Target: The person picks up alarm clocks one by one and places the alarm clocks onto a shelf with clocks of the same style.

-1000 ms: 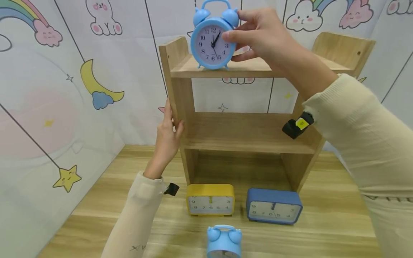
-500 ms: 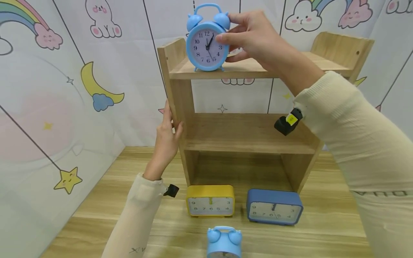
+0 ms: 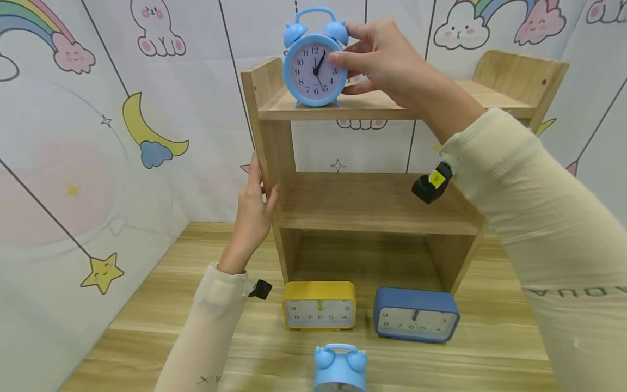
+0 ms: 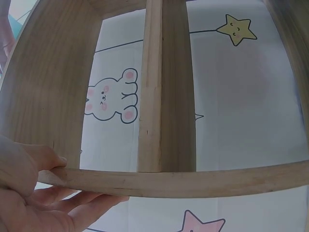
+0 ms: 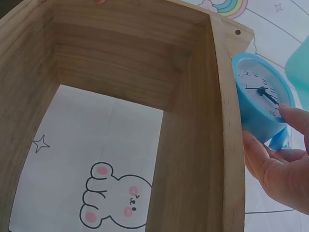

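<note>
A light blue twin-bell alarm clock [image 3: 313, 81] stands upright at the left end of the wooden shelf's [image 3: 352, 111] top board. My right hand [image 3: 387, 60] grips its right side, thumb on the dial and fingers behind. The right wrist view shows the same clock [image 5: 260, 92] between thumb and fingers [image 5: 270, 164], close to the board. My left hand [image 3: 254, 209] holds the left side panel of the shelf; in the left wrist view its thumb [image 4: 46, 157] lies on one face of the panel edge and the fingers on the other.
On the table [image 3: 264, 337] before the shelf stand a yellow rectangular clock [image 3: 320, 305] and a blue rectangular clock [image 3: 416, 314]. Nearer the front is a second light blue twin-bell clock [image 3: 340, 367], cut off by the frame. A patterned wall [image 3: 98, 179] rises behind and at left.
My right hand has moved the light blue clock slightly left along the top board, mostly in the first half second. The left hand stays on the side panel.
</note>
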A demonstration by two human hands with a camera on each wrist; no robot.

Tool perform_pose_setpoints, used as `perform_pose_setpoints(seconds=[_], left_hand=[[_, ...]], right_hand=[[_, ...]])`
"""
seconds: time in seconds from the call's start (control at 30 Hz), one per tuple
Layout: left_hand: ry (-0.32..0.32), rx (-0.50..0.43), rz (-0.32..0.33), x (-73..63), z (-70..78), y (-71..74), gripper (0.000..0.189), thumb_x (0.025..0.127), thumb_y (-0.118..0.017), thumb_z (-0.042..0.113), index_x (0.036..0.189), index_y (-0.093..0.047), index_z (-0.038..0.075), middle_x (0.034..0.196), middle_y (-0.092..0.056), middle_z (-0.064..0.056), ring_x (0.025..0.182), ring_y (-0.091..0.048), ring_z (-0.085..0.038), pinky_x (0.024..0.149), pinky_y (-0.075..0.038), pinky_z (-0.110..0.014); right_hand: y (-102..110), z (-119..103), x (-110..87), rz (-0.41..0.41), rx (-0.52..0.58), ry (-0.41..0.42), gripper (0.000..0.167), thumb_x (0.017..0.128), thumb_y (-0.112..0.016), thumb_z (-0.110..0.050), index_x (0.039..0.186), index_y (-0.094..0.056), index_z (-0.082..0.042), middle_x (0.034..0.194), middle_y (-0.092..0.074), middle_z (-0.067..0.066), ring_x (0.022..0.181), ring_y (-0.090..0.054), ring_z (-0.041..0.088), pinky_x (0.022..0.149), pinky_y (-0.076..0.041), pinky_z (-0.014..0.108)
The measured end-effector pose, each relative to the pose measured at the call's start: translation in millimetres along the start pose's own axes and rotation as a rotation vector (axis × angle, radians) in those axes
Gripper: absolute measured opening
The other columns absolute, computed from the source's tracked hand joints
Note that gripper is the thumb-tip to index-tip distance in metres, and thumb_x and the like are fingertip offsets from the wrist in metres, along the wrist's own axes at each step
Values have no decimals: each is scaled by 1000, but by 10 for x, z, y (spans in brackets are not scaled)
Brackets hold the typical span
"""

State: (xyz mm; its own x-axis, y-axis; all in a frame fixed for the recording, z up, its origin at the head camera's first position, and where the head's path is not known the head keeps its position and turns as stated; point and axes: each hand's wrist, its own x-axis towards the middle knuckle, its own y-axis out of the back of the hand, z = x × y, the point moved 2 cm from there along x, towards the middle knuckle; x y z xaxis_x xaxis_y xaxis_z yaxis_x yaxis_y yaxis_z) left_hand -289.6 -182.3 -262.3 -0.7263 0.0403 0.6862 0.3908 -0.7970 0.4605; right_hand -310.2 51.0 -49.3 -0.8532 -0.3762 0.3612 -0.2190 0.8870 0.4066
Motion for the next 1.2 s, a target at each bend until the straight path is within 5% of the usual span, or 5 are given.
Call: perform_pose_setpoints(seconds=[0.3,0.57,0.97,1.2], left_hand=[[-10,-2,1,0,10,-7,77,101,-54,0,161,-6,12,148,-43,-26,113,-61,-45,83,-58,-48],[-16,4,4,8,28,2,77,101,-54,0,161,-7,12,149,-43,-25,113,-61,-44,83,-59,-48],[-6,10,6,4,21,6,77,101,-54,0,160,-7,12,147,-45,-25,112,-62,-44,82,-59,-48],[-8,6,5,-5,14,-1,78,101,-55,-1,160,-6,12,147,-44,-26,112,-62,-44,82,-59,-48]], right_hand=[[6,46,-1,40,58,-27,65,97,-63,-17,156,-36,-22,135,-58,12,110,-59,25,89,-56,36],[29,79,-53,83,42,13,66,100,-61,-23,158,-30,-14,138,-56,14,115,-59,28,84,-58,34],[67,103,-151,175,59,-20,62,99,-63,-28,152,-37,-8,139,-52,14,114,-59,28,78,-59,29],[131,168,-231,242,95,33,45,97,-67,-20,134,-47,-4,120,-57,10,99,-64,24,69,-60,27]])
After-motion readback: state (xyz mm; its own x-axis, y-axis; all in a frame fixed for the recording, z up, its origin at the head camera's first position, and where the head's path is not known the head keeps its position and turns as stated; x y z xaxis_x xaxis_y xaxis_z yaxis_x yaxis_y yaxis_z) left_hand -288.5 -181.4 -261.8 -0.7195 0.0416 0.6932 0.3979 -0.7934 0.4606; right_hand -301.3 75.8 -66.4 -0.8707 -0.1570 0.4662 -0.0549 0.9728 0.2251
